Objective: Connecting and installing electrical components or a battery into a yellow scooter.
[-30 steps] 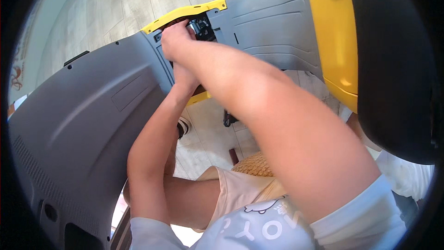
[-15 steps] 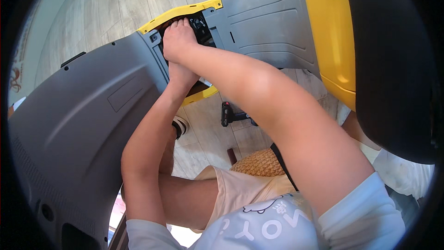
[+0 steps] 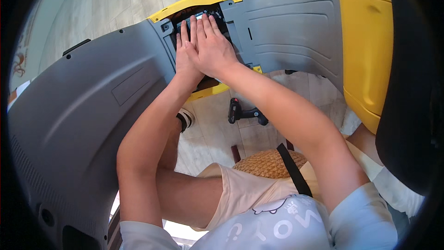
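My right hand [image 3: 213, 51] lies over my left hand [image 3: 187, 61], with fingers stretched out and pointing away from me. Both hands are flat and pressed down inside a rectangular open compartment [image 3: 227, 30] in the grey floorboard of a grey and yellow scooter-like vehicle. Left fingers show beside the right ones; much of the left hand is hidden. Dark parts and wires show around the fingertips, with a pale shiny patch just beyond them. What lies under the palms is hidden. Yellow trim [image 3: 194, 5] borders the compartment's far side.
Left of the compartment a large grey body panel [image 3: 88, 97] rises; to its right runs a grey panel [image 3: 296, 28]. A yellow panel [image 3: 367, 55] and black seat [image 3: 411, 97] stand at right. A black cordless drill [image 3: 245, 113] lies on the floor near a woven stool [image 3: 266, 164].
My right hand has shifted from curled over the compartment's far left to flat across its middle, fingers straightened. My left fingers now show alongside. The view has moved slightly, shifting the vehicle rightward.
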Motion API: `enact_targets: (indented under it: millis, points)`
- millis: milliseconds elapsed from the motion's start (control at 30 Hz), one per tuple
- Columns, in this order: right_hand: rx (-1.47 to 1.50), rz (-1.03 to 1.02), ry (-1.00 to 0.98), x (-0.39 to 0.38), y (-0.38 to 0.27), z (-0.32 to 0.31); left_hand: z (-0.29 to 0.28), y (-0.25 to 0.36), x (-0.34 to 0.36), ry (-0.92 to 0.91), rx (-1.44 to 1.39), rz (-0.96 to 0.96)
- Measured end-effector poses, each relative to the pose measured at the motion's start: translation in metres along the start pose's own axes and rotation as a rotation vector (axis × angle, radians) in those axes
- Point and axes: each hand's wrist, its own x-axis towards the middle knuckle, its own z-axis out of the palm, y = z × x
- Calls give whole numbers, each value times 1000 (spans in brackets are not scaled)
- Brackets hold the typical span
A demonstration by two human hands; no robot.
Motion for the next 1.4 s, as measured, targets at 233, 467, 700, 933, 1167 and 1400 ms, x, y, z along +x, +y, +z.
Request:
enact_targets:
  millis: [233,467,700,933,1167,1400]
  points:
    - [-119,-39,-71,2,-2,-4,-9,3,-2,12,-151,-16]
    - [-235,-62,-109,8,-9,-4,-14,0,-3,-2,-67,2]
    - [-257,108,-128,15,-25,-5,-21,0,-7,82,-272,-19]
    - [-337,94,-146,16,-36,-24,-12,2,-8,126,-324,-1]
    - [-19,-51,68,-17,-20,-54,0,-4,-8,152,-234,-6]
    - [221,325,-50,-205,23,-87,-94,-10,-11,67,-153,59]
